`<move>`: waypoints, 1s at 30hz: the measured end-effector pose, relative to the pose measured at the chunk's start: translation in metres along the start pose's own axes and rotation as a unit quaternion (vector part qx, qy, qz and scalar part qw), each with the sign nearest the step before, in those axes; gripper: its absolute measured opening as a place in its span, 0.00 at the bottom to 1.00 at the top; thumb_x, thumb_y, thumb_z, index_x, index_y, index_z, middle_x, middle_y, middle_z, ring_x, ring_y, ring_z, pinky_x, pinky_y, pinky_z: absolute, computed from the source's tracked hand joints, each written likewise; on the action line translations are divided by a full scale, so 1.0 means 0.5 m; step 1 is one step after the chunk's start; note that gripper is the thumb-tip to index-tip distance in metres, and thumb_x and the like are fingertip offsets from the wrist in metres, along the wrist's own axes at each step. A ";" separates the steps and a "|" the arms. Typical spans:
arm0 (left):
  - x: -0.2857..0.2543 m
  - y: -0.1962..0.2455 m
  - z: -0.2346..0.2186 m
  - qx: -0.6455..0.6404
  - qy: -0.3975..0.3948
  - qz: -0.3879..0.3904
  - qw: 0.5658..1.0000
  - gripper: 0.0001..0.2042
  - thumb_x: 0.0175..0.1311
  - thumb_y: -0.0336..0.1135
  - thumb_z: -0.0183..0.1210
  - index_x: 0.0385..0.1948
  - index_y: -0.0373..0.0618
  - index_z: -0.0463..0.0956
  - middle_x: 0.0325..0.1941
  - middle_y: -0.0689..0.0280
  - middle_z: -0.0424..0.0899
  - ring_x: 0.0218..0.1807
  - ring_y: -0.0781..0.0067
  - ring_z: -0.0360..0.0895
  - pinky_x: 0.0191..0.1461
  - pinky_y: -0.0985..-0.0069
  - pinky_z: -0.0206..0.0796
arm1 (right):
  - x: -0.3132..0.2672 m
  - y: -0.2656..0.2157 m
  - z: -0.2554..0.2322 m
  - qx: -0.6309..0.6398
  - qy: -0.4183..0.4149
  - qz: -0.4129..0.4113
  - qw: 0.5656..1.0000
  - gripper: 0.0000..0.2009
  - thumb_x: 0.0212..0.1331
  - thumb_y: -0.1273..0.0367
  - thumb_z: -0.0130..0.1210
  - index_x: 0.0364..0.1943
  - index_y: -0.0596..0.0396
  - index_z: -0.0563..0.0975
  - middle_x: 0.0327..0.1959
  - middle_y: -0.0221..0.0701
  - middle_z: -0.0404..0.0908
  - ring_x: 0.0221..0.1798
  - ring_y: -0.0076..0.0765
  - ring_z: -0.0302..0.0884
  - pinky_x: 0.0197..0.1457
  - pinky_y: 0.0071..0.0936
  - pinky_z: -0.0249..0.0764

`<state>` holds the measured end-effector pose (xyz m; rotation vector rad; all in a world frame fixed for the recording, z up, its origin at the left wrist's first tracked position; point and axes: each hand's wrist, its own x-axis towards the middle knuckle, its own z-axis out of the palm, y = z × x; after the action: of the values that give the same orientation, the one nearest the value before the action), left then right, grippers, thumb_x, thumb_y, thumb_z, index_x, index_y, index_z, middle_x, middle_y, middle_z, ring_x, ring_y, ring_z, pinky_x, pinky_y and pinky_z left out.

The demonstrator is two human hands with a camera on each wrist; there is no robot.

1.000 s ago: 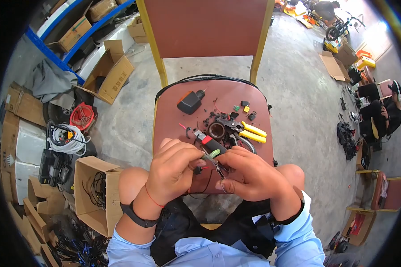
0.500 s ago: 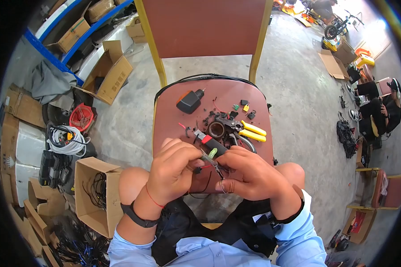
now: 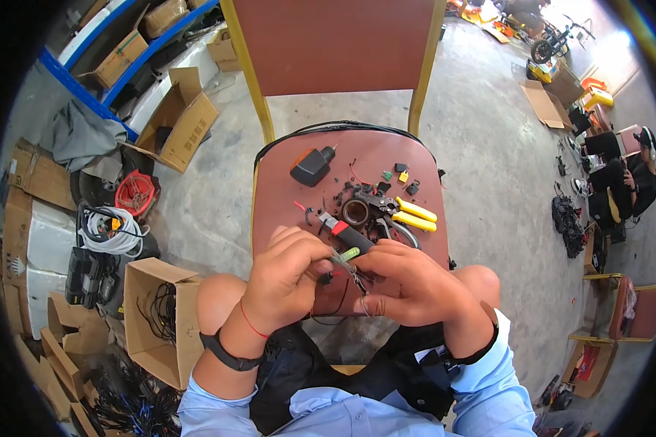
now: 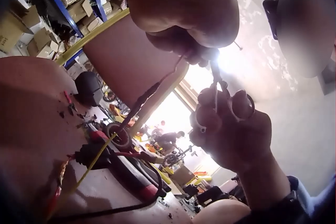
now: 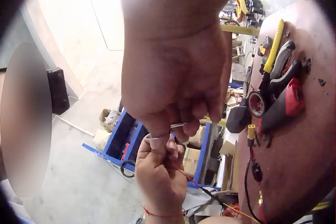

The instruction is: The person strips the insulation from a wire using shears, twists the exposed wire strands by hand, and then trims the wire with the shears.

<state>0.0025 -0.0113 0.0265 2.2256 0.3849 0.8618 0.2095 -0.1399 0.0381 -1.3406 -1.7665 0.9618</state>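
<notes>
My right hand (image 3: 408,284) holds small metal scissors (image 4: 215,73), thumb and a finger through the loops. Their blades point at the fingertips of my left hand (image 3: 284,273), which pinches a thin wire (image 5: 191,180) with red, black and yellow stretches. Both hands meet above the front of the chair seat (image 3: 284,207). Close by the left fingertips a small green piece (image 3: 348,253) shows. Just beyond lies a red-and-black utility knife (image 3: 348,234). The wire's tip is hidden by the fingers.
On the seat lie a tape roll (image 3: 355,212), yellow-handled pliers (image 3: 415,215), an orange-and-black lamp-like part (image 3: 313,167) and small black scraps. Cardboard boxes (image 3: 160,313) stand on the floor at left. A seated person (image 3: 627,178) is at far right.
Both hands keep nearly the same place. The small green piece by the left fingertips has turned slightly.
</notes>
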 end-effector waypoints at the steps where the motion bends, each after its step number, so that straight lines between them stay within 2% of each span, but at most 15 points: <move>1: 0.001 0.001 0.000 0.009 -0.002 0.008 1.000 0.12 0.49 0.17 0.66 0.34 0.42 0.78 0.31 0.61 0.82 0.35 0.56 0.78 0.43 0.66 0.66 | 0.000 -0.001 0.000 0.004 -0.002 0.003 1.000 0.26 0.59 0.61 0.68 0.58 0.61 0.77 0.40 0.41 0.80 0.49 0.53 0.76 0.54 0.44 0.73; 8: 0.004 0.002 0.004 0.035 0.005 0.035 0.999 0.12 0.47 0.17 0.65 0.34 0.42 0.77 0.31 0.61 0.81 0.35 0.55 0.77 0.42 0.65 0.65 | -0.003 0.008 0.006 0.003 0.007 0.003 1.000 0.26 0.58 0.62 0.69 0.58 0.61 0.78 0.43 0.42 0.81 0.51 0.54 0.76 0.54 0.44 0.73; 11: 0.006 0.003 0.004 0.023 0.011 0.031 0.999 0.10 0.50 0.16 0.62 0.32 0.39 0.76 0.30 0.60 0.81 0.32 0.58 0.76 0.41 0.68 0.66 | -0.003 0.015 0.013 0.005 0.032 -0.025 0.999 0.24 0.57 0.60 0.72 0.51 0.62 0.79 0.37 0.39 0.78 0.43 0.49 0.75 0.47 0.40 0.71; 20: -0.002 -0.005 0.002 -0.033 0.002 -0.011 0.999 0.04 0.59 0.21 0.61 0.33 0.37 0.76 0.31 0.57 0.80 0.33 0.56 0.77 0.41 0.67 0.69 | -0.003 0.008 0.013 -0.005 0.033 -0.013 0.999 0.21 0.57 0.63 0.72 0.49 0.61 0.78 0.36 0.37 0.78 0.42 0.49 0.74 0.46 0.41 0.71; 23: 0.000 -0.003 0.003 -0.036 0.007 -0.016 0.999 0.05 0.57 0.19 0.60 0.33 0.37 0.77 0.31 0.57 0.81 0.33 0.55 0.77 0.42 0.67 0.69 | -0.002 0.012 0.013 -0.010 0.035 -0.019 0.999 0.21 0.56 0.64 0.72 0.49 0.61 0.79 0.36 0.38 0.78 0.42 0.49 0.74 0.47 0.41 0.71; 30: 0.000 -0.006 0.006 0.010 -0.007 0.026 1.000 0.10 0.52 0.17 0.62 0.34 0.40 0.77 0.31 0.59 0.81 0.34 0.55 0.77 0.42 0.66 0.66 | -0.002 0.019 0.016 -0.018 0.036 -0.018 0.999 0.26 0.55 0.59 0.73 0.52 0.62 0.79 0.38 0.38 0.80 0.43 0.47 0.75 0.49 0.40 0.71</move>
<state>0.0044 -0.0104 0.0229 2.2677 0.3311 0.8730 0.2071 -0.1404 0.0262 -1.3445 -1.7548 0.8573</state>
